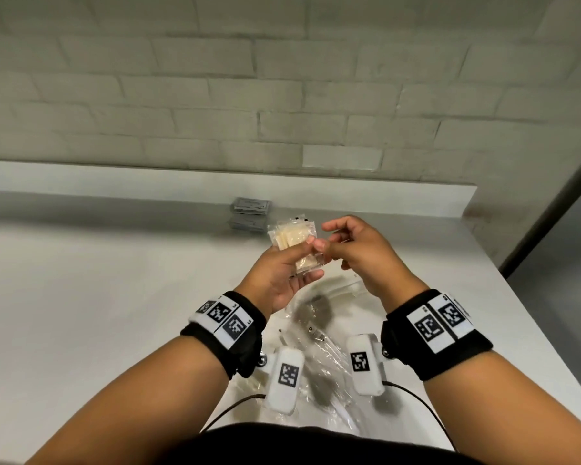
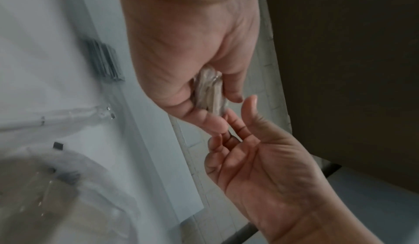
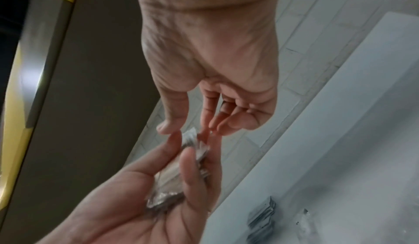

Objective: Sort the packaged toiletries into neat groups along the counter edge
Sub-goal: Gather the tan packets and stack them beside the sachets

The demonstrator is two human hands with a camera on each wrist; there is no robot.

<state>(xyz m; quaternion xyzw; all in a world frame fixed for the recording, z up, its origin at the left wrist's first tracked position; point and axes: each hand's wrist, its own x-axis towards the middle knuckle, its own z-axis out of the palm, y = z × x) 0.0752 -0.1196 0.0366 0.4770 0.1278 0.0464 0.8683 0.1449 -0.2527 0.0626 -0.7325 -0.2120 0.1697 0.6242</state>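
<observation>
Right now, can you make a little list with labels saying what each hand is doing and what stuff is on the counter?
left hand: holds a small stack of clear packets with cream pads inside, thumb on top
right hand: fingers loosely curled, tips right at the stack's edge; whether it pinches a packet cannot be told
grey packets: two neat piles on the counter by the back ledge
clear wrapped items: loose heap on the counter below the hands
sorting: grey group placed, cream stack in hand, clear heap not yet sorted

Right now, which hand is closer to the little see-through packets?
Left. The left hand holds the clear packets in its grip; the right hand is beside them, fingertips at their edge.
</observation>
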